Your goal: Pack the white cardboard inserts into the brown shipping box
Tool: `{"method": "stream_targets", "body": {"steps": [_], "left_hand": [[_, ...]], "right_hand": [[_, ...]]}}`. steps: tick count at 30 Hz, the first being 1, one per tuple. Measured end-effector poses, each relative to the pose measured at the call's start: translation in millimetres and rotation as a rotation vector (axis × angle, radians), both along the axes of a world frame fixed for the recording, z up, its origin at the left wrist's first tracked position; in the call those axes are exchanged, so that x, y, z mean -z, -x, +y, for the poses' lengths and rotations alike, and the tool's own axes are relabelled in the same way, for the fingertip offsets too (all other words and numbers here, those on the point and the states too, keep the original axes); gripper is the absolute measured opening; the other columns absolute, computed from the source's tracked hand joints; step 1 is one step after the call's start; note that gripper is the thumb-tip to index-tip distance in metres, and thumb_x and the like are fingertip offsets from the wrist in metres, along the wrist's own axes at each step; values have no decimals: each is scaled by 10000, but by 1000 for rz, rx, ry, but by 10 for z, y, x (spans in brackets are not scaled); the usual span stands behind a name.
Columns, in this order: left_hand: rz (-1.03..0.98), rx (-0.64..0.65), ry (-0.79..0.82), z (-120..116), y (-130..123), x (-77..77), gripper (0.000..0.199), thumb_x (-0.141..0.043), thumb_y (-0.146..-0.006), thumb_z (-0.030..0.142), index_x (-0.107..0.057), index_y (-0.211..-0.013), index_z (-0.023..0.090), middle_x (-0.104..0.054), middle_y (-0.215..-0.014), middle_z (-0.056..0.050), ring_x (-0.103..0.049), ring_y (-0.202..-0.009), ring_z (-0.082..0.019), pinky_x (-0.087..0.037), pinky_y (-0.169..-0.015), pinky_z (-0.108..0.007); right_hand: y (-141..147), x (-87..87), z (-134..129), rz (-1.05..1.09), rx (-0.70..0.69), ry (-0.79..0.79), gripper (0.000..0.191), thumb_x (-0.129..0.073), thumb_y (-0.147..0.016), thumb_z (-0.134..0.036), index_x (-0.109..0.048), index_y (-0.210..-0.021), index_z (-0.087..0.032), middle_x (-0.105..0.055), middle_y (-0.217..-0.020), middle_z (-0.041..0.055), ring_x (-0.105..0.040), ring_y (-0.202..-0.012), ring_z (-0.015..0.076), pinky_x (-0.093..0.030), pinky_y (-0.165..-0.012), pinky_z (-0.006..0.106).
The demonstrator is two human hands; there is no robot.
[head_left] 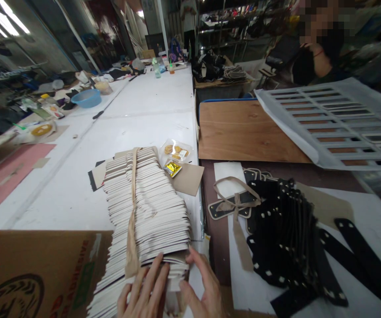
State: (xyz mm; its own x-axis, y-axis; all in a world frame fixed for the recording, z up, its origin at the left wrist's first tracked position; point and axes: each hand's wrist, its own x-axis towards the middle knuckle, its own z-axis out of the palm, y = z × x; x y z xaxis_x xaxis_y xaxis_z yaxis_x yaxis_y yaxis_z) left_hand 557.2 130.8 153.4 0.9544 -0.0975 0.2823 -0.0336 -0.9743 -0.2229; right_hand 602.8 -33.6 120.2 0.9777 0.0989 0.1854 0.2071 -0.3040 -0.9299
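Note:
A long overlapping stack of white-edged flat pieces (157, 194) lies in front of me, with a beige cloth band (132, 212) running along it. My left hand (146, 289) rests on the near part of the stack, its fingers stretched out flat beside the band. At the stack's right edge is my right hand (207, 287), thumb and index finger apart; the fingertip touches or nearly touches the edge. Nothing shows between those two fingers. To the right sits a pile of black strips with pale metal studs (283, 238), a beige tie (238, 205) at its far-left side.
A printed cardboard box (44, 274) stands at near left. Beyond the stack lie a snack packet (177, 150) and a gold sachet (172, 168). A wooden board (243, 130) and white slotted tray (313, 128) are at right, a blue basin (86, 98) farther left. One person (323, 57) is at far right.

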Motion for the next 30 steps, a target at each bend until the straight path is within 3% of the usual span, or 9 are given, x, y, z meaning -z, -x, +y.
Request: {"method": "stream_targets", "body": {"steps": [5,9,12,19,24,30], "left_hand": [[0,226,85,168,-59,84,408,-494,-827,196,-577,-1221,261,-619,-1272,3,-492,-1197,-207,-249,-1091,-401],[31,354,53,279,-102,141,437,-543,-793,146,-573,-1226,191,-586,-1302,-79,-337,-1359,-266,-151,-1171,-455],[36,345,69,283,-109,151,432,-550,-793,134,-571,-1222,178,-559,-1329,-96,-268,-1400,-271,-149,-1179,-451],[25,315,96,273,-119,168,416,-561,-792,171,-584,-1205,211,-554,-1333,-81,-412,-1307,-252,-224,-1143,-402],[12,299,148,291,-136,180,408,-571,-797,241,-587,-1204,239,-591,-1305,-19,-425,-1268,-212,-170,-1157,-348],[19,289,195,260,-137,167,387,-567,-825,292,-586,-1209,247,-600,-1299,-8,-383,-1310,-187,-128,-1172,-336]], "right_hand": [[-45,-38,9,3,-57,-26,498,-452,-933,-464,-445,-1374,-234,-629,-1043,77,-639,-970,195,-540,-840,263],[-30,-27,7,-13,-63,-14,502,-473,-927,-434,-450,-1381,-220,-618,-1089,100,-635,-993,209,-547,-842,280],[-25,-17,-7,-19,-74,7,506,-473,-927,-417,-436,-1391,-219,-617,-1120,103,-634,-1016,211,-546,-863,287],[-15,15,-48,-10,-91,50,392,-545,-889,-363,-520,-1256,-226,-614,-1154,94,-620,-1070,219,-537,-898,291],[5,21,-12,-16,-12,38,338,-501,-902,-462,-566,-1138,-230,-596,-1153,103,-610,-1083,225,-535,-901,311],[-85,-37,-63,-100,-103,163,302,-564,-878,-401,-562,-1112,-210,-557,-1305,130,-557,-1197,261,-524,-942,351]]}}
